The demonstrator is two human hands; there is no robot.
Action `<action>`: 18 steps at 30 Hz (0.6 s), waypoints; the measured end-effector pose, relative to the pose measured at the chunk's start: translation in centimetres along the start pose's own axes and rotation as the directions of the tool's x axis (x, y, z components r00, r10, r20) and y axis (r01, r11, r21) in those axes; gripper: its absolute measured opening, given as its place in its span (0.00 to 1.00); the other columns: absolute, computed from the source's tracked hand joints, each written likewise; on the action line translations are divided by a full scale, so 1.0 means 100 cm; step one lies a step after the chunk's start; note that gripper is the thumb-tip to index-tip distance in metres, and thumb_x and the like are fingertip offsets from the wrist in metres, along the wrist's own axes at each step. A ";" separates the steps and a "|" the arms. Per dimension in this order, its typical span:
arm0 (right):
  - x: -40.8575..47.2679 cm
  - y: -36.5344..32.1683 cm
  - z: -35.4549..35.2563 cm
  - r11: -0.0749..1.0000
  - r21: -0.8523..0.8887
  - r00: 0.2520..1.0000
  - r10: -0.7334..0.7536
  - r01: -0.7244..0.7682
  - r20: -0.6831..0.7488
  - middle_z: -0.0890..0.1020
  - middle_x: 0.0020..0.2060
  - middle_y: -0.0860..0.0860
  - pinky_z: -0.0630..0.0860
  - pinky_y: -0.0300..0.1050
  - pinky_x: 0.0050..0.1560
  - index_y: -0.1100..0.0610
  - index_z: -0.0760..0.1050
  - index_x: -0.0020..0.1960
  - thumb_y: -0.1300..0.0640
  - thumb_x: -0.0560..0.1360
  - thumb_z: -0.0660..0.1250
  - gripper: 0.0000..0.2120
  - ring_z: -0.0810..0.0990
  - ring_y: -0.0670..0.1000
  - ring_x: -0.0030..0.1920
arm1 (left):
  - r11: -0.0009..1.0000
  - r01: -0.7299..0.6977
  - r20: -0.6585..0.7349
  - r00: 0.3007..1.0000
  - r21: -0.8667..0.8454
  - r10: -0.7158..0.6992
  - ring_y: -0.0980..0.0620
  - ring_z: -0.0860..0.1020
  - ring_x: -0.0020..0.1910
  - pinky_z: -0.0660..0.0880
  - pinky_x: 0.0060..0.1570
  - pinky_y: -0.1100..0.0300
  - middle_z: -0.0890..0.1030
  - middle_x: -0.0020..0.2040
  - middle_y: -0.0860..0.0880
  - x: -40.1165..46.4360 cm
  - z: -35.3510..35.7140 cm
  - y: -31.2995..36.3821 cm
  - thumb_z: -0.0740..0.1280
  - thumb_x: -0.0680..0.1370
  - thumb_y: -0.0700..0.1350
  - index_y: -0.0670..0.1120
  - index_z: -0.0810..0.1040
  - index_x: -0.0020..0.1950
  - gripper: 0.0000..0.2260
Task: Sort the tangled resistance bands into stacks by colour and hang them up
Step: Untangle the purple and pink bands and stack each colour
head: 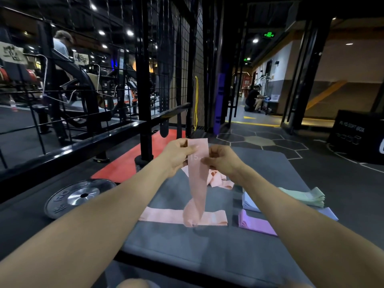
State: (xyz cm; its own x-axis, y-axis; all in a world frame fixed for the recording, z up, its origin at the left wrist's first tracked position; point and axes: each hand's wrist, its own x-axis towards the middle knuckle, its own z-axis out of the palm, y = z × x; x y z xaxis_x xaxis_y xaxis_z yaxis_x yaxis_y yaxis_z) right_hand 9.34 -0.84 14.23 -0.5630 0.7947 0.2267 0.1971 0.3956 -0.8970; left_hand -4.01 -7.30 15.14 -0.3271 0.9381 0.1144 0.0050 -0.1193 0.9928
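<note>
I hold a pink resistance band [197, 183] up in front of me; it hangs down twisted, its lower end near the mat. My left hand [176, 156] pinches its top left edge and my right hand [223, 161] pinches its right edge. Below it a flat pink band [162, 216] lies across the grey mat [187, 252]. A small tangle of pink bands [220, 179] lies behind my hands. To the right lie a purple stack [255, 223], a light blue stack [249, 202] and a green stack [305, 196].
A weight plate [79, 196] lies on the floor at the left beside a red mat [128, 163]. A black wire-grid rack [182, 65] and rails stand ahead, with a yellow band [196, 100] hanging. A black soft box [357, 134] sits far right.
</note>
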 end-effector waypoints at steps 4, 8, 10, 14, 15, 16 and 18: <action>-0.004 0.007 0.008 1.000 0.031 0.995 0.003 -0.006 0.098 0.84 0.43 0.53 0.78 0.38 0.46 0.62 0.78 0.53 0.68 0.70 0.71 0.12 0.82 0.47 0.40 | 0.997 -0.010 -0.077 0.997 -0.072 0.004 0.53 0.76 0.46 0.75 0.46 0.58 0.79 0.45 0.52 0.002 0.005 0.000 0.64 0.78 0.38 0.49 0.76 0.47 0.07; -0.007 0.019 0.017 0.999 0.009 0.990 0.050 -0.052 0.133 0.83 0.46 0.54 0.77 0.39 0.40 0.60 0.77 0.52 0.68 0.68 0.73 0.15 0.81 0.53 0.44 | 0.964 -0.004 -0.137 0.990 -0.265 -0.033 0.51 0.76 0.45 0.75 0.51 0.53 0.79 0.46 0.50 0.006 0.007 -0.003 0.63 0.79 0.38 0.48 0.76 0.48 0.05; -0.009 0.026 0.022 0.997 -0.044 0.988 0.066 -0.061 0.142 0.81 0.43 0.53 0.76 0.37 0.38 0.58 0.76 0.48 0.69 0.67 0.73 0.13 0.79 0.50 0.41 | 0.939 -0.019 -0.180 0.983 -0.344 -0.046 0.51 0.76 0.44 0.74 0.48 0.53 0.79 0.46 0.50 0.007 0.004 -0.004 0.61 0.80 0.38 0.47 0.75 0.48 0.06; -0.009 0.043 0.024 0.961 -0.272 0.984 0.093 -0.048 0.154 0.76 0.32 0.50 0.72 0.42 0.40 0.54 0.71 0.32 0.70 0.66 0.73 0.15 0.71 0.47 0.34 | 0.902 -0.103 -0.330 0.943 -0.420 -0.046 0.49 0.75 0.45 0.75 0.44 0.56 0.77 0.48 0.47 0.009 -0.010 -0.008 0.60 0.80 0.38 0.43 0.74 0.54 0.05; -0.009 0.049 0.023 0.944 -0.324 0.982 0.109 -0.053 0.157 0.72 0.29 0.48 0.68 0.41 0.36 0.54 0.69 0.30 0.70 0.67 0.72 0.17 0.68 0.46 0.32 | 0.898 -0.123 -0.369 0.928 -0.424 -0.047 0.48 0.76 0.46 0.75 0.43 0.57 0.77 0.49 0.46 0.009 -0.016 -0.010 0.61 0.80 0.37 0.43 0.74 0.57 0.07; -0.009 0.054 0.020 0.929 -0.366 0.980 0.115 -0.049 0.161 0.70 0.27 0.48 0.65 0.42 0.35 0.55 0.68 0.28 0.69 0.68 0.71 0.17 0.66 0.47 0.31 | 0.895 -0.143 -0.402 0.915 -0.422 -0.043 0.47 0.76 0.48 0.75 0.44 0.56 0.77 0.50 0.45 0.010 -0.022 -0.013 0.61 0.80 0.37 0.43 0.74 0.57 0.07; -0.011 0.064 0.013 0.898 -0.437 0.979 0.130 -0.050 0.155 0.69 0.29 0.51 0.63 0.43 0.36 0.61 0.71 0.30 0.68 0.68 0.68 0.10 0.65 0.50 0.34 | 0.907 -0.163 -0.460 0.887 -0.388 -0.037 0.46 0.77 0.49 0.75 0.50 0.52 0.78 0.48 0.46 0.012 -0.035 -0.017 0.61 0.79 0.37 0.45 0.74 0.48 0.05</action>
State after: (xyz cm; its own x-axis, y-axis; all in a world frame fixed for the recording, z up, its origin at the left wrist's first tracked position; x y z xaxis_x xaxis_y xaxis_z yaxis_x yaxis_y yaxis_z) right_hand 10.19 0.19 7.72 -0.6498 0.7587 0.0464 0.5565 0.5164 -0.6509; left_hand -7.67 -7.11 13.44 -0.7248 0.6872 0.0493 -0.3083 -0.3876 0.8687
